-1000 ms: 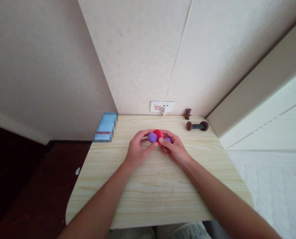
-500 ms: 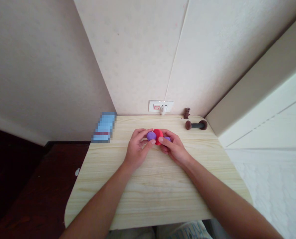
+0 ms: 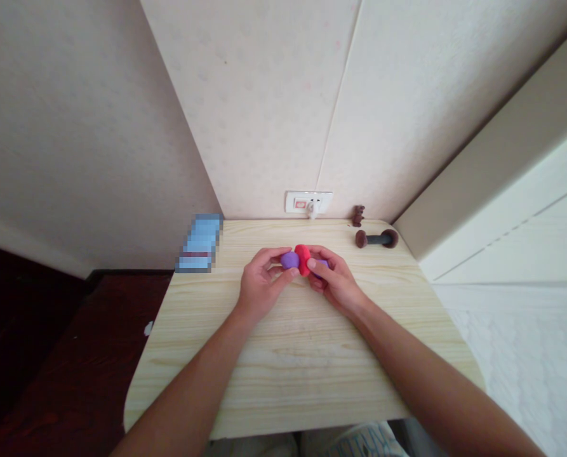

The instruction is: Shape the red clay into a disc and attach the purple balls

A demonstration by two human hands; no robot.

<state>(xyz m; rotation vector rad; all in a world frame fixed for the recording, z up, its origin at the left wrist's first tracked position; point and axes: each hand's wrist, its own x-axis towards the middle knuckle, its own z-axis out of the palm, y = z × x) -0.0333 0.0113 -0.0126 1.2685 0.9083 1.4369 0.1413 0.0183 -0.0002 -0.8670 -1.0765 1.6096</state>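
Note:
My left hand (image 3: 260,279) pinches a smooth, rounded purple lump (image 3: 289,260), which looks like modelling clay, between thumb and fingers. Beside it, my right hand (image 3: 333,274) grips a red lump (image 3: 303,259), flattened and slightly pinched at its middle, with the thumb on its near side. The red and purple pieces meet or nearly meet; I cannot tell if they are stuck together. Another purple piece (image 3: 322,266) shows partly within my right hand, mostly covered by the thumb and fingers. Both hands are held over the middle of the wood-grain table (image 3: 306,355).
At the back right of the table lies a brown dumbbell-shaped piece (image 3: 377,239) with a dark bar. A small brown figure (image 3: 358,216) stands behind it. A wall socket (image 3: 308,202) with a white plug is at the back. A blurred blue object (image 3: 200,243) sits at the back left corner.
The red piece has turned in my right hand and now shows a narrower, waisted outline. My right thumb has shifted slightly to the right. The left hand has barely moved.

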